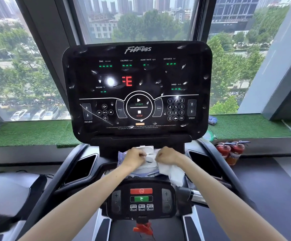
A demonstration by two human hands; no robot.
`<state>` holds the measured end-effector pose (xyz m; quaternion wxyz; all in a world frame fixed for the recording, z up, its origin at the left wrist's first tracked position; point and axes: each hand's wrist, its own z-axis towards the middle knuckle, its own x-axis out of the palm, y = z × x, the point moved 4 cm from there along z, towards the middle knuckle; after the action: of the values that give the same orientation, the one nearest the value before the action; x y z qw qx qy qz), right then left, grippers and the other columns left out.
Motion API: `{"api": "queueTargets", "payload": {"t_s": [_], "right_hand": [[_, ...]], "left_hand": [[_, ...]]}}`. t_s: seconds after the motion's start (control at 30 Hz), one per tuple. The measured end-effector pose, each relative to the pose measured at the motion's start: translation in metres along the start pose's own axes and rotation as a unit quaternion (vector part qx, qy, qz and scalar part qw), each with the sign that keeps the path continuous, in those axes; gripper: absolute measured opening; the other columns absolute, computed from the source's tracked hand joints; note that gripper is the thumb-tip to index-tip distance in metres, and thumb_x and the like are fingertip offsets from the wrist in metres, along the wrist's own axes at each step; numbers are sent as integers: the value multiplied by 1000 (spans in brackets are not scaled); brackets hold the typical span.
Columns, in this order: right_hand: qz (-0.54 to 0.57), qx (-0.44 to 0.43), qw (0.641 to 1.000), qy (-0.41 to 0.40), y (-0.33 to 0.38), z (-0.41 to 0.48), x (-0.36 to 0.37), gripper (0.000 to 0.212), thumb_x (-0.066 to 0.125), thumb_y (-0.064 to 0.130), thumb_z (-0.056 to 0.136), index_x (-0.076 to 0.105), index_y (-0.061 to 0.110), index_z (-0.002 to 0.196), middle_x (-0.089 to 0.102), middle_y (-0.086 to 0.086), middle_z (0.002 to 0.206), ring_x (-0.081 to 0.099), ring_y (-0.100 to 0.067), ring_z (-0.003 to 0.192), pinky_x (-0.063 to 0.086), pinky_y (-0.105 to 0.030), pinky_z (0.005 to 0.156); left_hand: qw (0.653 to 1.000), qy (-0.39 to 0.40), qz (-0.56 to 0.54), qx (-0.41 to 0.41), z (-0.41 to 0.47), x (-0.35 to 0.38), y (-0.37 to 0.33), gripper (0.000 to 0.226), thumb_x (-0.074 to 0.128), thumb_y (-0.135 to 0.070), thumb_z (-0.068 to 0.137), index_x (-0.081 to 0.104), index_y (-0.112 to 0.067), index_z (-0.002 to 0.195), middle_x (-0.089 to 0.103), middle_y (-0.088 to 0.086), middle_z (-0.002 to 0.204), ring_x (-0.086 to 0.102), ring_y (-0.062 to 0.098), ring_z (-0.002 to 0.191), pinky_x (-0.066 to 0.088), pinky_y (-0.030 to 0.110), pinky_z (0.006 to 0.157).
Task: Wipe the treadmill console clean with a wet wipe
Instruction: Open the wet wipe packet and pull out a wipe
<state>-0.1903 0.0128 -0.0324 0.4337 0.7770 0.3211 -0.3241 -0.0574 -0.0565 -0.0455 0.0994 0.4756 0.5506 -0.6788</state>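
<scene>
The black treadmill console (pixel 137 87) fills the centre, lit, with pale smears and specks scattered over its glossy face. Below it, on the shelf, lies a pack of wet wipes (pixel 142 166) with its white lid flipped up. My left hand (pixel 135 158) grips the pack near the lid. My right hand (pixel 166 155) holds a white wet wipe (pixel 173 172), which hangs crumpled down to the right of the pack.
A lower control panel (pixel 141 199) with red and green buttons sits near me, a red safety clip (pixel 144 227) below it. Dark cup pockets (pixel 82 168) flank the shelf. Two fire extinguishers (pixel 231 152) stand at right under the green-turfed windowsill (pixel 245 126).
</scene>
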Motion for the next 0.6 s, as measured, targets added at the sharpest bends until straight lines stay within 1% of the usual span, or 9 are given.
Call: {"api": "queueTargets", "payload": {"t_s": [0.1, 0.2, 0.23, 0.33, 0.4, 0.43, 0.47, 0.53, 0.6], "right_hand": [[-25, -5, 1000, 18, -7, 0, 13, 28, 41, 10, 88, 62, -3, 101, 63, -16, 111, 58, -32, 106, 46, -31, 84], [-28, -18, 999, 19, -11, -1, 17, 30, 45, 7, 88, 62, 2, 113, 60, -13, 122, 55, -29, 112, 43, -32, 93], [-22, -21, 999, 19, -12, 0, 18, 30, 46, 7, 88, 62, 4, 114, 60, -11, 123, 55, -28, 112, 43, -31, 94], [-11, -24, 1000, 10, -15, 1, 18, 31, 48, 9, 89, 62, 9, 116, 59, -8, 125, 55, -26, 113, 43, -28, 93], [1, -19, 1000, 9, -17, 3, 19, 30, 46, 10, 89, 62, 7, 114, 60, -8, 122, 56, -26, 111, 44, -28, 92], [6, -17, 1000, 12, -17, 4, 19, 29, 45, 11, 89, 62, 6, 112, 61, -9, 119, 57, -27, 109, 46, -30, 92], [10, -15, 1000, 18, -17, 5, 20, 29, 44, 13, 89, 62, 4, 110, 62, -11, 115, 58, -28, 107, 47, -33, 91], [23, -13, 999, 27, -18, 6, 20, 29, 45, 16, 87, 62, 1, 105, 64, -15, 111, 59, -30, 105, 49, -35, 87], [44, -12, 999, 29, -19, 5, 17, 30, 49, 16, 82, 62, -4, 101, 65, -18, 108, 62, -27, 99, 48, -32, 78]], "left_hand": [[998, 68, 3, 11, 0, 18, -10, 15, 58, 5, 82, 73, 1, 86, 72, 13, 94, 59, 14, 82, 38, 19, 67], [993, 111, -16, 19, -1, 21, -15, 28, 45, 15, 82, 70, 4, 90, 66, 14, 81, 55, 16, 74, 46, 28, 71], [992, 112, -52, 23, -2, 17, -16, 33, 41, 18, 83, 69, 4, 95, 64, 12, 82, 57, 15, 73, 49, 24, 72], [993, 34, -57, 102, -10, -9, -21, 40, 40, 19, 80, 71, -2, 95, 66, 2, 83, 62, 3, 71, 47, 11, 71], [985, -48, 0, 165, -10, -29, -19, 35, 46, 12, 79, 72, -8, 91, 59, -7, 84, 55, 3, 70, 43, 13, 69], [982, -61, 30, 175, -9, -35, -14, 33, 48, 8, 80, 71, -11, 91, 57, -8, 86, 53, 5, 72, 43, 18, 70], [983, -44, 54, 167, -7, -37, -8, 31, 49, 6, 81, 71, -14, 92, 56, -7, 88, 53, 7, 75, 45, 23, 73], [985, 49, 93, 133, -4, -30, 3, 31, 49, 3, 82, 71, -17, 92, 59, -7, 94, 56, 9, 83, 47, 31, 81], [973, 126, 142, 128, -6, -16, 7, 30, 49, 1, 84, 72, -15, 96, 63, -5, 102, 55, 10, 90, 41, 23, 86]]}}
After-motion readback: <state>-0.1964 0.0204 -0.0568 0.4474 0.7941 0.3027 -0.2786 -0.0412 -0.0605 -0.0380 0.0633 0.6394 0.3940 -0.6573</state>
